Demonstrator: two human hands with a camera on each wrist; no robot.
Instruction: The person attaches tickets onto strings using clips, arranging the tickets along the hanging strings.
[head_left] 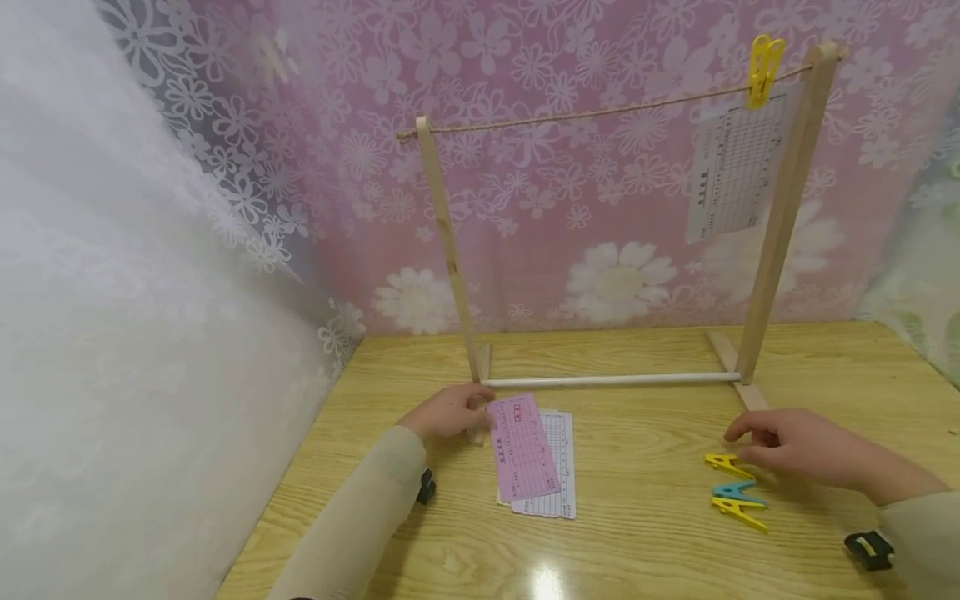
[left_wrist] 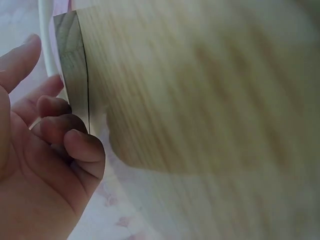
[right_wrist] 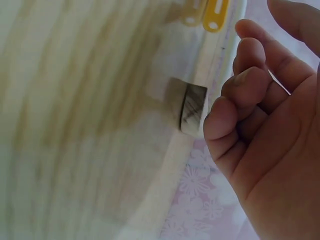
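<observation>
My left hand point(head_left: 450, 411) is at the left edge of a pink printed slip point(head_left: 523, 450), which lies over a white printed slip point(head_left: 566, 462) on the table. In the left wrist view its fingers curl loosely, the thumb stands apart, and nothing shows between them; the wooden foot point(left_wrist: 72, 60) of a stand is close behind. My right hand point(head_left: 802, 446) hovers by a yellow clothespin point(head_left: 726, 464), fingers loosely bent and holding nothing. Nearer me lie a blue clothespin point(head_left: 735, 490) and another yellow clothespin point(head_left: 742, 512).
Behind the hands stands a wooden frame point(head_left: 787, 217) with a white crossbar point(head_left: 615, 381) low down. A rope point(head_left: 600, 114) spans its top. Near the right post, a yellow clothespin point(head_left: 763, 71) holds up a white printed slip point(head_left: 738, 167). A flowered curtain point(head_left: 525, 208) hangs behind.
</observation>
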